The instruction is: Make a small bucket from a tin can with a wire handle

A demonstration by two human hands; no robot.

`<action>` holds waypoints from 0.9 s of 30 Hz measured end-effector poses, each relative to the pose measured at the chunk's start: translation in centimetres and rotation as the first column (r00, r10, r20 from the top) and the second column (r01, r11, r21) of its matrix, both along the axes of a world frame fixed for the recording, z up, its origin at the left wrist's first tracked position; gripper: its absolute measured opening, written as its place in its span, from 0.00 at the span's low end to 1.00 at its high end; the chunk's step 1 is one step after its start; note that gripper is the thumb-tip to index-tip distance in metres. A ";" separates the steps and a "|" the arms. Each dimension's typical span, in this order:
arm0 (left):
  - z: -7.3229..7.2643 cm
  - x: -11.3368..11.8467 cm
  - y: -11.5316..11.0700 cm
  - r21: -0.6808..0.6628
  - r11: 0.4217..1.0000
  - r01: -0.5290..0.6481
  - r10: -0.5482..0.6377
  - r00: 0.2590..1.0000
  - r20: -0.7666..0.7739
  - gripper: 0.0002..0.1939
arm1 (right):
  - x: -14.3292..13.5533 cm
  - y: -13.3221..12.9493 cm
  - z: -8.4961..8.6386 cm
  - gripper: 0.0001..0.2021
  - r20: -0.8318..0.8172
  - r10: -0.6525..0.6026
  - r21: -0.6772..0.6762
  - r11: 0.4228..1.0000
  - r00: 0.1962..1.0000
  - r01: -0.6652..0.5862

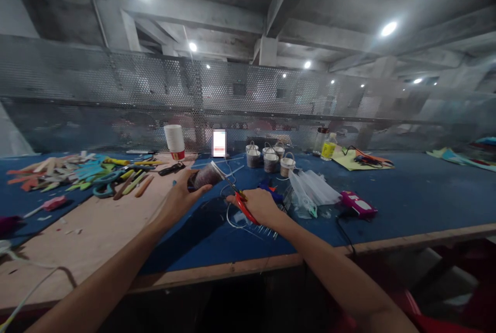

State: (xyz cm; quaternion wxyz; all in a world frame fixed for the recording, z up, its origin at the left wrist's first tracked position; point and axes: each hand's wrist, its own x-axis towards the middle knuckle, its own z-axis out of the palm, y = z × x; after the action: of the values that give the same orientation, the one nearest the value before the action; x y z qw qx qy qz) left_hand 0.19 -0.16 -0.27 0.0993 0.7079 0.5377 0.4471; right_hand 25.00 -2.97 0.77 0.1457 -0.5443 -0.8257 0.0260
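My left hand [185, 193] is wrapped round a cup [207, 177] covered in brownish cord, tipped on its side with its white rim facing right. My right hand [260, 206] grips scissors [245, 208] by their red handles, and the blades reach up and left to the cup's rim. Whether the blades touch the rim, I cannot tell. Under the right hand lie a loop of white cord [229, 219] and several thin sticks [268, 230]. Farther back stand several small cord-wrapped cups with looped handles [270, 161].
A stack of paper cups [174, 139] and a lit phone [219, 143] stand at the back. Coloured strips [87, 170] and blue-handled scissors [104, 185] lie left. On the right are a clear plastic bag [313, 188], a magenta device [357, 205] with a cable, and a yellow bottle [328, 148].
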 end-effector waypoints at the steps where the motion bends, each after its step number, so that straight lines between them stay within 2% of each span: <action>1: 0.0 0.0 0.0 -0.002 1.000 0.005 -0.005 1.000 0.017 0.34 | 0.0 0.0 0.0 0.41 -0.003 -0.004 0.003 1.000 1.000 0.004; 4: 0.2 0.0 -0.1 -0.080 0.996 0.025 -0.011 0.986 0.169 0.37 | 0.1 0.3 -0.2 0.41 -0.001 -0.047 0.031 0.998 0.999 0.047; 7: 0.3 0.0 -0.1 -0.190 0.977 0.098 -0.027 0.938 0.347 0.34 | 0.1 0.6 -0.5 0.41 0.001 -0.075 0.043 0.996 0.997 0.075; 10: 0.3 -0.1 0.3 -0.205 0.963 0.174 -0.079 0.912 0.402 0.31 | 0.0 0.8 -0.7 0.40 0.011 -0.078 0.023 0.997 0.997 0.077; 18: 0.3 -0.6 0.5 -0.086 0.994 0.063 -0.047 0.982 0.180 0.32 | 0.1 0.8 -0.8 0.42 -0.002 -0.073 0.000 0.997 0.997 0.073; 22: 0.2 -0.7 0.5 -0.077 0.995 0.061 -0.050 0.989 0.136 0.32 | 0.1 0.8 -0.8 0.40 -0.001 -0.092 0.008 0.996 0.996 0.092; 27: 0.3 -0.7 0.7 -0.021 1.000 0.014 -0.012 0.995 0.098 0.31 | 0.1 0.7 -0.7 0.40 0.000 -0.045 0.022 0.999 0.999 0.045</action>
State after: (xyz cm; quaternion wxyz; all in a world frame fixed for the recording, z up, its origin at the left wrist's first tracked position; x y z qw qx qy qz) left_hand -0.55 0.53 0.00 0.1363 0.6876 0.5323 0.4746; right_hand 25.13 -2.28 0.07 0.1520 -0.5613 -0.8134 0.0137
